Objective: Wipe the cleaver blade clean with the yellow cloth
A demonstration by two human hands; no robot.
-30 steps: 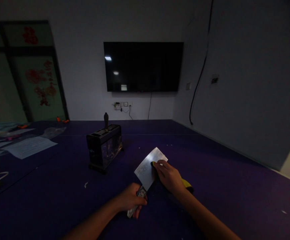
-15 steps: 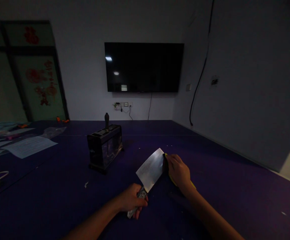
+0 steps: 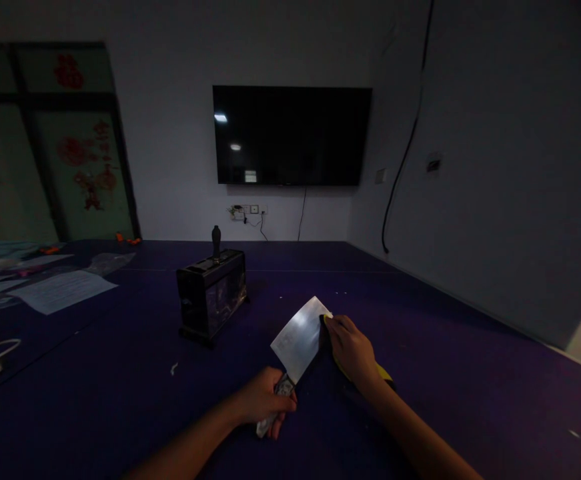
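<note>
Left hand closed round patterned grey handle of wide silvery cleaver, blade raised over purple tabletop; right hand pinching yellow-and-black cloth at blade's side; fingertips slipping past cloth could get cut

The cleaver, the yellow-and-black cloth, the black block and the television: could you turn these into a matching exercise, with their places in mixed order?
Things
1. Cleaver
2. Yellow-and-black cloth
3. Black block
4. Television

Places
A. Mounted on the wall, above the sockets
B. Held by its handle in the left hand
C. Standing on the purple surface, a dark handle sticking up from its top
D. In the right hand, at the blade's edge

Right pairs: 1-B, 2-D, 3-C, 4-A
</note>
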